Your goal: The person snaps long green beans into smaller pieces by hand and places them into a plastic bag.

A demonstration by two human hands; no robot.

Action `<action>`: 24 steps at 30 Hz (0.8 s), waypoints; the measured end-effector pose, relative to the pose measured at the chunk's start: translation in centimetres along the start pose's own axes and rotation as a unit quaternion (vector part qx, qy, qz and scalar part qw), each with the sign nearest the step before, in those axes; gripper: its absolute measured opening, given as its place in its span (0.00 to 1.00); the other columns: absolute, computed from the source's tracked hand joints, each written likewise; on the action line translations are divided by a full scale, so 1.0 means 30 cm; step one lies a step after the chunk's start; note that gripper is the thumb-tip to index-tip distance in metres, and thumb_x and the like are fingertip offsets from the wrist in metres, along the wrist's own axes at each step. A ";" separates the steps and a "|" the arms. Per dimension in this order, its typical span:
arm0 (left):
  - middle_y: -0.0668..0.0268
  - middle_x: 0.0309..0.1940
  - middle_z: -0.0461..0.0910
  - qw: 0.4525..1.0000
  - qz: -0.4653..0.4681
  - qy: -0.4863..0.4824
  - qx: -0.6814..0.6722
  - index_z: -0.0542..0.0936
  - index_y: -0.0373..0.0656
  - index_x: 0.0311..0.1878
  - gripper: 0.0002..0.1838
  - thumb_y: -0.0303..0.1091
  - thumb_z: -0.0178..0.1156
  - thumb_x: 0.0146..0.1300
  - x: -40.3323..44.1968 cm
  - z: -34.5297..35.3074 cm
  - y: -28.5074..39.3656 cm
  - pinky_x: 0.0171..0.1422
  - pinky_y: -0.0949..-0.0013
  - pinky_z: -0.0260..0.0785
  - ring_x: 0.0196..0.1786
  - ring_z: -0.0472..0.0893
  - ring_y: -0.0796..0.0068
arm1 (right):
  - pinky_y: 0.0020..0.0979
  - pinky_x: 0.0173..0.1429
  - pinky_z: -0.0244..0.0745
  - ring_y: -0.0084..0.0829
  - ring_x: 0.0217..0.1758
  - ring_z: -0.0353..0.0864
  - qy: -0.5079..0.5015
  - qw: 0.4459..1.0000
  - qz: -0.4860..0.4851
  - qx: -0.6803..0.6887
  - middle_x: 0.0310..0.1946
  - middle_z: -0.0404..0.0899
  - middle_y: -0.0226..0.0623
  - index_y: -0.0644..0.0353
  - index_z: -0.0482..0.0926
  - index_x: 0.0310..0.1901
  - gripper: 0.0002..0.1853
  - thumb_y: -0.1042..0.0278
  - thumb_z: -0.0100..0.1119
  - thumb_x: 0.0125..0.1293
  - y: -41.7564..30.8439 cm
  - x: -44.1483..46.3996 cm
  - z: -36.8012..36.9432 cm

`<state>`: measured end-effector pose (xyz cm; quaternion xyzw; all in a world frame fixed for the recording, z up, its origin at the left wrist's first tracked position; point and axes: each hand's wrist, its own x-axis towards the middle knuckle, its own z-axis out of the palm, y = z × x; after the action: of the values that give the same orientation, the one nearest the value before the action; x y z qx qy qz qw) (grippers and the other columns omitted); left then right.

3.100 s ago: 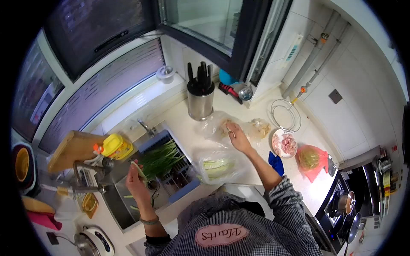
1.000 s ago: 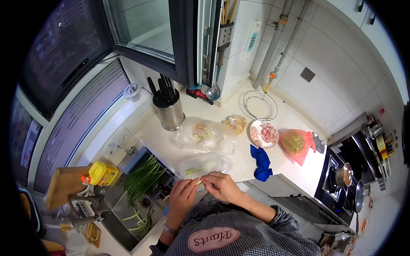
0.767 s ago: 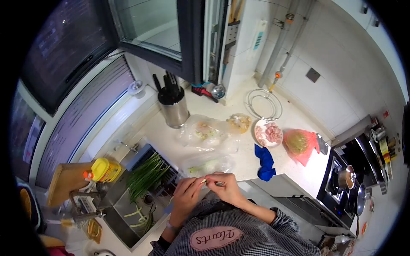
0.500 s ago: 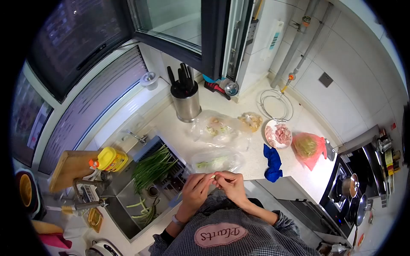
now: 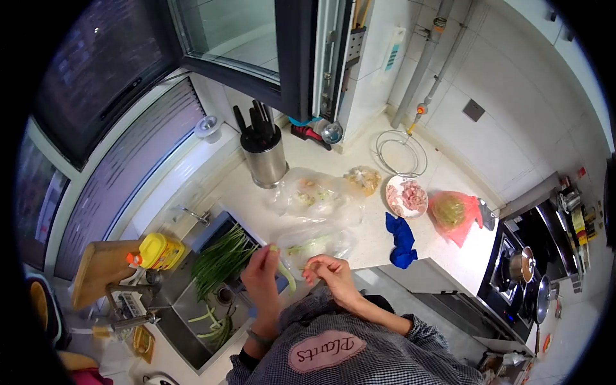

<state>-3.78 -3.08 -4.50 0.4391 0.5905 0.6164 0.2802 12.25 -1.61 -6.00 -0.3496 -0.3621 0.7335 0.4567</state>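
Head view: my left hand pinches a stalk, likely light, brittle, best held midway; my right hand curls, grip unclear.

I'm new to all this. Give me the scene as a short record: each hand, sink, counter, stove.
Left hand: the left hand grips a pale green stalk
Right hand: the right hand is beside it, fingers curled; whether it holds anything is unclear
Sink: long green leaves beside and over a dark rack; pale strips lower down
Counter, near hands: clear plastic bags with vegetable pieces
Counter, farther: knife holder, plate of pink meat, crumpled blue item, red bag
Stove: pot
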 end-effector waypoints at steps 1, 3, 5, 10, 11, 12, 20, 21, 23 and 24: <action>0.67 0.41 0.81 0.991 -0.079 0.028 -0.100 0.81 0.35 0.52 0.13 0.31 0.59 0.68 0.019 -0.014 -0.006 0.42 0.76 0.69 0.38 0.77 0.80 | 0.27 0.41 0.75 0.24 0.32 0.80 -0.006 1.000 0.003 0.001 0.31 0.83 0.39 0.70 0.80 0.43 0.09 0.76 0.50 0.70 0.006 0.002 -0.011; 0.66 0.42 0.83 0.946 -0.165 0.075 -0.268 0.79 0.34 0.55 0.16 0.35 0.59 0.70 0.049 -0.035 0.004 0.44 0.78 0.70 0.41 0.79 0.83 | 0.28 0.44 0.75 0.25 0.35 0.79 -0.019 0.997 -0.065 -0.042 0.35 0.83 0.41 0.68 0.78 0.39 0.10 0.74 0.46 0.71 0.009 0.005 -0.039; 0.66 0.42 0.83 0.933 -0.167 0.079 -0.309 0.79 0.36 0.55 0.16 0.36 0.59 0.70 0.072 -0.073 -0.015 0.44 0.78 0.71 0.41 0.79 0.83 | 0.28 0.46 0.74 0.26 0.37 0.79 -0.033 0.997 -0.066 -0.012 0.37 0.81 0.43 0.66 0.77 0.36 0.10 0.74 0.45 0.69 -0.005 0.008 -0.059; 0.66 0.42 0.83 0.912 -0.170 0.125 -0.351 0.79 0.38 0.54 0.15 0.36 0.58 0.70 0.095 -0.105 -0.020 0.45 0.79 0.75 0.40 0.80 0.83 | 0.26 0.38 0.73 0.27 0.31 0.76 -0.005 0.999 -0.028 0.045 0.35 0.79 0.46 0.65 0.74 0.32 0.09 0.74 0.43 0.67 -0.084 0.005 -0.040; 0.66 0.42 0.83 0.912 -0.171 0.126 -0.351 0.79 0.38 0.54 0.15 0.36 0.58 0.70 0.093 -0.107 -0.022 0.45 0.79 0.75 0.40 0.80 0.83 | 0.26 0.38 0.73 0.27 0.31 0.76 -0.005 0.999 -0.027 0.045 0.35 0.79 0.46 0.65 0.74 0.32 0.09 0.74 0.43 0.67 -0.077 0.005 -0.043; 0.66 0.43 0.83 0.912 -0.163 0.124 -0.356 0.79 0.38 0.55 0.15 0.36 0.58 0.70 0.092 -0.108 -0.023 0.45 0.79 0.75 0.40 0.80 0.83 | 0.26 0.36 0.72 0.27 0.28 0.75 -0.015 0.999 -0.005 0.031 0.35 0.79 0.45 0.65 0.74 0.34 0.08 0.76 0.44 0.66 -0.062 0.008 -0.052; 0.65 0.46 0.81 0.914 -0.160 0.144 -0.345 0.77 0.37 0.57 0.17 0.36 0.58 0.70 0.084 -0.092 -0.015 0.46 0.78 0.75 0.41 0.80 0.82 | 0.22 0.38 0.68 0.21 0.32 0.70 -0.103 0.987 0.121 0.018 0.36 0.77 0.34 0.66 0.77 0.44 0.11 0.79 0.44 0.64 0.004 -0.016 -0.022; 0.65 0.46 0.81 0.914 -0.158 0.152 -0.341 0.77 0.37 0.57 0.17 0.36 0.58 0.70 0.081 -0.087 -0.016 0.46 0.78 0.75 0.41 0.80 0.82 | 0.20 0.39 0.66 0.20 0.33 0.70 -0.120 0.983 0.136 -0.025 0.36 0.77 0.30 0.63 0.78 0.43 0.10 0.76 0.45 0.68 0.005 -0.011 -0.020; 0.65 0.46 0.81 0.914 -0.157 0.157 -0.338 0.76 0.37 0.58 0.17 0.36 0.58 0.70 0.075 -0.084 -0.016 0.46 0.78 0.75 0.42 0.80 0.81 | 0.21 0.39 0.66 0.20 0.34 0.70 -0.108 0.983 0.105 -0.105 0.35 0.76 0.29 0.63 0.78 0.43 0.10 0.74 0.45 0.70 -0.001 -0.022 -0.004; 0.65 0.45 0.81 0.921 -0.153 0.158 -0.322 0.77 0.37 0.57 0.17 0.36 0.58 0.70 0.072 -0.084 -0.014 0.46 0.78 0.75 0.41 0.80 0.82 | 0.22 0.40 0.66 0.20 0.34 0.70 -0.096 0.975 0.075 -0.184 0.35 0.76 0.27 0.62 0.78 0.43 0.10 0.72 0.45 0.72 -0.007 -0.024 0.002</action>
<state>-7.04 -2.36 -4.26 0.1265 0.4563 0.7843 0.4007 12.53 -2.23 -5.64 -0.3819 -0.5060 0.7165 0.2911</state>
